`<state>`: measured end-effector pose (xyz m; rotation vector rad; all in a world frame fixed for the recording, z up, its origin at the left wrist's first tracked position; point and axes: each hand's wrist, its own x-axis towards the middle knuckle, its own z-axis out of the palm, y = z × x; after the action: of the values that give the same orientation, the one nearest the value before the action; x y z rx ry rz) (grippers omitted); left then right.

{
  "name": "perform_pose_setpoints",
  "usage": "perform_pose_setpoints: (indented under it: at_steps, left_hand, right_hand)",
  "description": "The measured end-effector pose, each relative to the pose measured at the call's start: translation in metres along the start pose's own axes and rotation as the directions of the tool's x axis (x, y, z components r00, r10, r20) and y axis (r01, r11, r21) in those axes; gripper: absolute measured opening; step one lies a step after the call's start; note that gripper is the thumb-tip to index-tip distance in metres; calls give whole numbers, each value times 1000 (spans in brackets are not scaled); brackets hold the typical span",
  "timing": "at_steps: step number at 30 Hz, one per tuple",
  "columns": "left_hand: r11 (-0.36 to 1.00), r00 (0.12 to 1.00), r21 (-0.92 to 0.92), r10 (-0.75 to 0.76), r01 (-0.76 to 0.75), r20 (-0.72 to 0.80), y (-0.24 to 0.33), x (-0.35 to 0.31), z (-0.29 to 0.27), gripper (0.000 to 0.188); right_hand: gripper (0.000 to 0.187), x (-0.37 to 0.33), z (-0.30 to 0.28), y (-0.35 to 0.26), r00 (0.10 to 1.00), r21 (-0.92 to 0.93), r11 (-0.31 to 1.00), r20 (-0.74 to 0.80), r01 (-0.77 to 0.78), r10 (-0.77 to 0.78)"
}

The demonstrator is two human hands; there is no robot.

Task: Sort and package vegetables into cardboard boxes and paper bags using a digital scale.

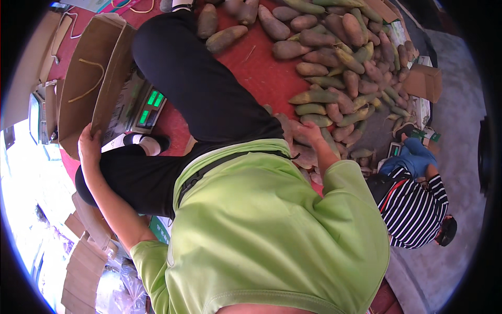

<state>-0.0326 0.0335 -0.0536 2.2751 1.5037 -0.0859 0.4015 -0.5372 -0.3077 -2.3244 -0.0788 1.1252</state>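
Note:
My left hand (pixel 90 145) is closed on the near rim of a tall brown cardboard box (pixel 86 73) with a yellow cord handle. The box leans open beside my legs, against a scale (pixel 148 110) with green lit digits. On my other side, my right hand (pixel 312 133) reaches down into a heap of long roots that look like radishes, touching reddish ones at its near edge. Its fingertips blend with the roots, so their grip is hard to make out. Green radishes (pixel 312 97) and dusky red radishes (pixel 274 25) lie mixed in the pile.
Red sheeting (pixel 256 65) covers the floor under the roots. Flattened cardboard (pixel 83 272) and clear plastic bags (pixel 130 288) lie at the lower left. A person in a striped shirt (pixel 413 209) crouches at the right, by another small scale (pixel 394 150). An open carton (pixel 423 82) stands beyond the heap.

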Motion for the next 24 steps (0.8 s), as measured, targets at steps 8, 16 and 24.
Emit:
perform_pose_setpoints:
  at_steps: [8, 16, 24]
  left_hand:
    - [999, 999, 34, -18, 20, -43, 4, -5, 3, 33]
    - [995, 998, 89, -42, 46, -49, 35, -10, -8, 32]
    - [992, 994, 106, -51, 62, -99, 19, -19, -7, 29]
  right_hand:
    - [85, 21, 62, -64, 986, -239, 969, 163, 57, -18]
    - [66, 41, 79, -60, 982, -443, 893, 188, 83, 2]
    - [85, -2, 54, -193, 950, -428, 856, 27, 292, -311]
